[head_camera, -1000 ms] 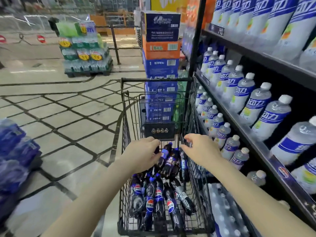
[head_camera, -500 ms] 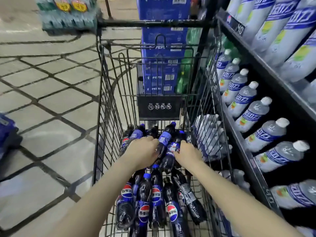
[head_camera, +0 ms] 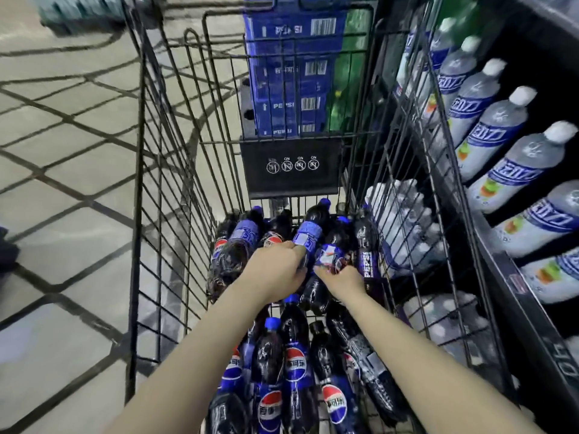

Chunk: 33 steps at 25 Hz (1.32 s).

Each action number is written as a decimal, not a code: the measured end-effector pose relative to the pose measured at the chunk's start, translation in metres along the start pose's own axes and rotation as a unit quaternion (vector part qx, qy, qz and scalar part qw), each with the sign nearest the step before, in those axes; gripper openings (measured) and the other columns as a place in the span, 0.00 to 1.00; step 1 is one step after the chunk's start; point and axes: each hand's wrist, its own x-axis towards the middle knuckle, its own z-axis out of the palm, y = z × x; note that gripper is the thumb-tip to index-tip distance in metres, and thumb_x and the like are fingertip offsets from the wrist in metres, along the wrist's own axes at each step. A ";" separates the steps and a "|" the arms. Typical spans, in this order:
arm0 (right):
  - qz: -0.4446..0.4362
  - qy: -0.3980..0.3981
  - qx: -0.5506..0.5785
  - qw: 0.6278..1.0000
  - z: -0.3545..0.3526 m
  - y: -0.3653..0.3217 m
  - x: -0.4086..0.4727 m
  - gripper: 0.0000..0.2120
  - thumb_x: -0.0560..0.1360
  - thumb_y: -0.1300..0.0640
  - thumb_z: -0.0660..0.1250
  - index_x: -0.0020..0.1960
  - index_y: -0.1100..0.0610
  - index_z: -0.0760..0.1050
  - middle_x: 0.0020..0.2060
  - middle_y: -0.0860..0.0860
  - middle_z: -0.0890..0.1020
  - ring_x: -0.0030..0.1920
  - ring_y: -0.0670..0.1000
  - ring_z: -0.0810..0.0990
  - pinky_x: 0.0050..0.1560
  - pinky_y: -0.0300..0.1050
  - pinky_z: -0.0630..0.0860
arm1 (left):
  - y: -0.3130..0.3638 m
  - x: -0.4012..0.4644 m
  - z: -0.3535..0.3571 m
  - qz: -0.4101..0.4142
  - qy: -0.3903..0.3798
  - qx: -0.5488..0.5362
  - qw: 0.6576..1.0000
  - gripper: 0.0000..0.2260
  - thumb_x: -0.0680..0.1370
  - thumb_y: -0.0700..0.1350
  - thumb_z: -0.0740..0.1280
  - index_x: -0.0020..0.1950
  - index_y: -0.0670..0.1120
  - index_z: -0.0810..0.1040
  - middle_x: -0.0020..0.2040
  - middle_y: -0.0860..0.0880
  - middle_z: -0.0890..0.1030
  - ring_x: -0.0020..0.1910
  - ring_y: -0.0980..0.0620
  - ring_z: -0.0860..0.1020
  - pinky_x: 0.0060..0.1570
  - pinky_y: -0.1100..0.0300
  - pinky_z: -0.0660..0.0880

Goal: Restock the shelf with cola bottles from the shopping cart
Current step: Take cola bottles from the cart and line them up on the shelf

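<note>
Dark plastic cola bottles (head_camera: 294, 368) fill the black wire shopping cart (head_camera: 163, 195). Left hand (head_camera: 275, 270) grips one blue-labelled bottle (head_camera: 308, 234) at 12 o'clock; right hand (head_camera: 343, 278) pinches its neighbour (head_camera: 329, 261).

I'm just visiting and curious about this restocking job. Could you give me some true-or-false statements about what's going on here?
1. Both hands reach into the shopping cart. True.
2. The left hand grips a cola bottle. True.
3. The cola bottles stand upright in the cart. False: they lie on their sides.
4. The shelf on the right holds red cans. False: it holds pale bottles with white caps.
5. The right hand rests on the shelf. False: it is among the cola bottles.
</note>
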 end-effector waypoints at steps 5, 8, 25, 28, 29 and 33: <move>0.064 0.014 0.080 0.995 0.009 0.000 0.005 0.29 0.67 0.47 0.75 0.59 0.65 0.75 0.55 0.60 0.80 0.54 0.60 0.79 0.50 0.49 0.78 | -0.003 0.007 0.006 -0.007 -0.012 -0.029 0.999 0.15 0.79 0.50 0.59 0.63 0.45 0.72 0.58 0.47 0.75 0.57 0.45 0.75 0.47 0.53 0.72; 0.103 0.008 0.147 0.984 0.010 -0.002 0.010 0.27 0.65 0.53 0.78 0.57 0.66 0.75 0.53 0.60 0.81 0.53 0.61 0.80 0.53 0.52 0.79 | -0.003 0.010 0.012 -0.032 -0.016 -0.087 0.996 0.15 0.79 0.50 0.59 0.62 0.45 0.73 0.60 0.48 0.76 0.58 0.46 0.75 0.50 0.52 0.74; -0.059 0.051 0.077 0.994 -0.040 -0.033 -0.101 0.14 0.65 0.51 0.76 0.50 0.51 0.81 0.34 0.45 0.82 0.36 0.47 0.79 0.29 0.34 0.69 | 0.033 0.023 -0.001 -0.245 -0.003 -0.490 0.836 0.19 0.74 0.56 0.69 0.55 0.43 0.73 0.51 0.49 0.79 0.54 0.46 0.78 0.52 0.57 0.73; -0.083 0.087 0.000 0.993 -0.037 -0.040 -0.123 0.27 0.66 0.46 0.73 0.64 0.46 0.74 0.43 0.47 0.85 0.46 0.52 0.82 0.39 0.43 0.76 | 0.037 0.013 -0.015 -0.286 0.039 -0.536 0.793 0.24 0.69 0.53 0.75 0.55 0.43 0.69 0.49 0.48 0.79 0.47 0.49 0.78 0.44 0.59 0.74; -0.095 0.088 -0.035 0.991 -0.036 -0.042 -0.129 0.30 0.67 0.44 0.72 0.68 0.45 0.70 0.48 0.47 0.84 0.50 0.52 0.82 0.43 0.44 0.76 | 0.037 0.009 -0.019 -0.296 0.052 -0.543 0.784 0.24 0.68 0.52 0.76 0.55 0.43 0.68 0.48 0.48 0.79 0.46 0.51 0.78 0.41 0.62 0.73; -0.134 0.059 -0.111 0.983 -0.036 -0.049 -0.150 0.33 0.72 0.40 0.66 0.74 0.43 0.61 0.63 0.44 0.76 0.62 0.49 0.76 0.53 0.44 0.73 | 0.024 -0.006 -0.022 -0.317 0.070 -0.554 0.767 0.29 0.67 0.48 0.78 0.60 0.42 0.67 0.48 0.49 0.79 0.45 0.51 0.79 0.46 0.59 0.75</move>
